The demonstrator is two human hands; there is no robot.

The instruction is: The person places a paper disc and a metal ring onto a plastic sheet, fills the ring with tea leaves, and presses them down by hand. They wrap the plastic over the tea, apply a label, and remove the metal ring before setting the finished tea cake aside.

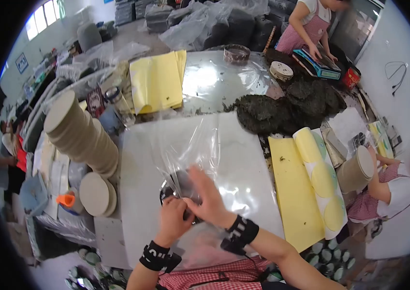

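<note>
A clear plastic bag (200, 145) lies on the pale work surface in front of me, its far end spread out and its near end gathered. Within or under the gathered end is a dark, round object (181, 180), mostly hidden by my hands. My left hand (172, 220) has its fingers curled at the bag's near end, apparently pinching the plastic. Beside it, my right hand (207, 198) reaches over the bag with its fingers stretched out, slightly blurred. Its thumb comes close to my left fingers.
Stacked round discs (82, 135) stand at left, near an orange-topped bottle (66, 199). Yellow sheets (156, 82) lie behind. Dark pressed cakes (282, 111) are piled at back right, near a yellow label roll (313, 169). Two co-workers (306, 29) (388, 188) work at right.
</note>
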